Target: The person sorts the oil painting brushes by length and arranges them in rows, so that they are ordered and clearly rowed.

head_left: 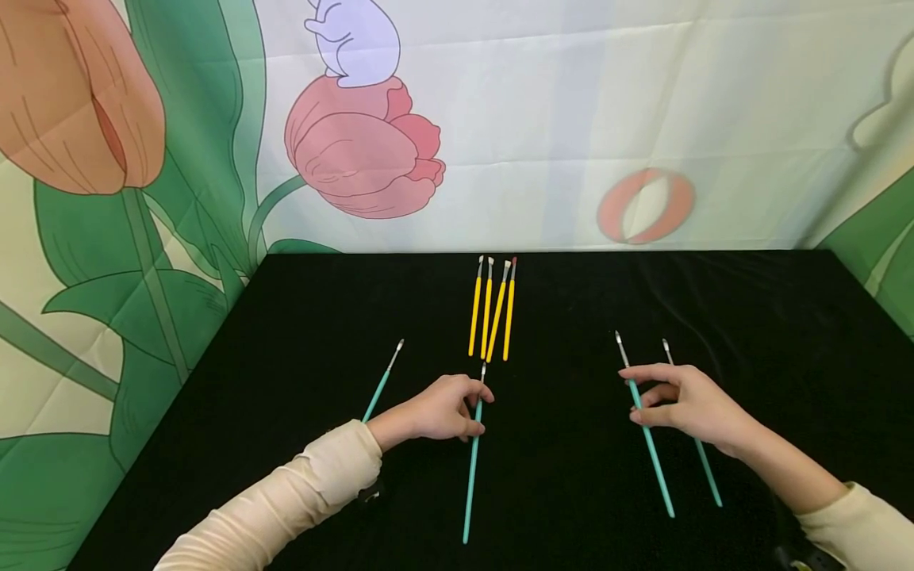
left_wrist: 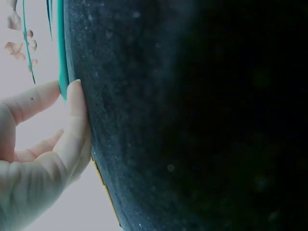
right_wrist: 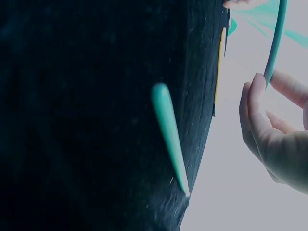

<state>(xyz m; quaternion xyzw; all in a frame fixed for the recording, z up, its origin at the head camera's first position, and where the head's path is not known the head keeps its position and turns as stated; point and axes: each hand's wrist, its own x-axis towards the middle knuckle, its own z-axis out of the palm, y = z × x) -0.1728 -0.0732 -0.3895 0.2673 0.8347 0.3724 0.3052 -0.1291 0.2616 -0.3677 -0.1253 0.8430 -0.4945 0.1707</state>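
My left hand point(head_left: 450, 406) pinches a paintbrush with a teal handle point(head_left: 471, 476) near its upper part, its bristles pointing away from me. In the left wrist view, thumb and fingertips meet on that handle point(left_wrist: 61, 43), close over the black cloth. On the right, my right hand point(head_left: 689, 404) holds another teal paintbrush point(head_left: 655, 460) between thumb and fingers; the right wrist view shows this brush point(right_wrist: 275, 43) raised off the cloth. A third teal paintbrush point(head_left: 707, 468) lies beneath the right hand, partly covered by it. Left of the left hand lies a fourth teal paintbrush point(head_left: 378, 390), its lower end hidden by the forearm.
Several yellow-handled paintbrushes point(head_left: 489, 317) lie side by side at the back middle, just beyond the left hand's brush tip. Black cloth point(head_left: 571, 492) covers the table. A printed curtain point(head_left: 528, 127) with flowers hangs behind the far edge.
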